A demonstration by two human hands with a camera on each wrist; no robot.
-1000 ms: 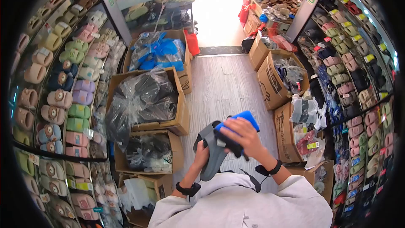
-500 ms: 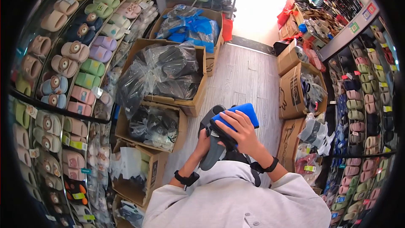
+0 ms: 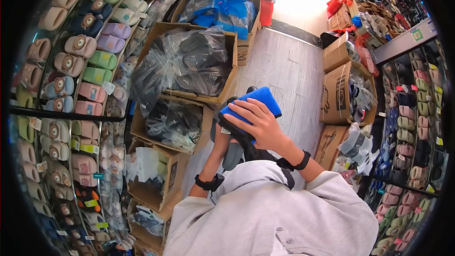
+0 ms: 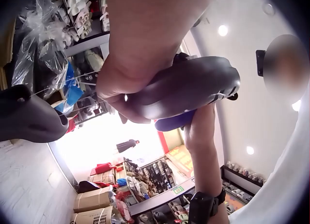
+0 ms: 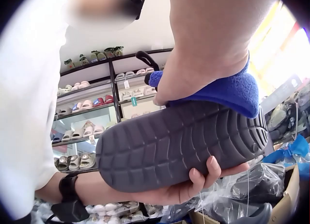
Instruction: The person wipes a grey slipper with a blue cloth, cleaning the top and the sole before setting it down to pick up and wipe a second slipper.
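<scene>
In the head view my left hand (image 3: 220, 138) holds a grey slipper (image 3: 232, 157) from its side, and part of it is hidden under my other hand. The right wrist view shows the slipper's ribbed dark sole (image 5: 160, 144), with left fingertips curled against its lower edge. My right hand (image 3: 256, 118) grips a blue plush pad (image 3: 267, 96) with a black edge, fingers spread across its top. The pad lies along the slipper's upper edge in the right wrist view. Another dark slipper-like shape (image 4: 31, 115) shows at the left of the left wrist view.
Cardboard boxes (image 3: 227, 97) with bagged footwear line the left side of the aisle, and more boxes (image 3: 337, 94) stand on the right. Shelves of slippers (image 3: 79, 47) rise on both sides. Pale plank flooring (image 3: 279, 66) runs between them toward a bright doorway.
The head view has swung, so the shelves and boxes have shifted. My right hand and the blue pad have moved left over the slipper and now cover more of it and my left hand.
</scene>
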